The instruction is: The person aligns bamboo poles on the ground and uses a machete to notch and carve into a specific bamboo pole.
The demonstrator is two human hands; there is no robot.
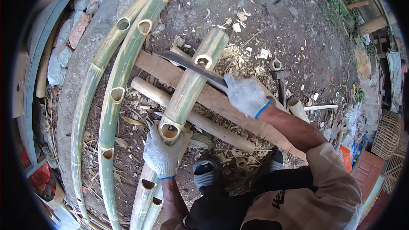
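Note:
A thick green bamboo pole (184, 96) with holes cut in its side lies slanting across a wooden plank (230, 109). My left hand (162, 154), in a grey knit glove with a blue cuff, is closed round the pole beside its lower hole. My right hand (246, 95), gloved alike, grips a machete; its handle is hidden in the fist. The dark machete blade (183, 61) crosses the pole at the upper hole, pointing left. Whether its edge touches the bamboo I cannot tell.
Two long bamboo poles with similar holes (111, 115) (88, 91) lie to the left. A round pole (200, 121) runs under the plank. Pale wood chips (264, 54) litter the dirt. A hammer-like tool (281, 81) lies right; a wicker basket (387, 134) stands far right.

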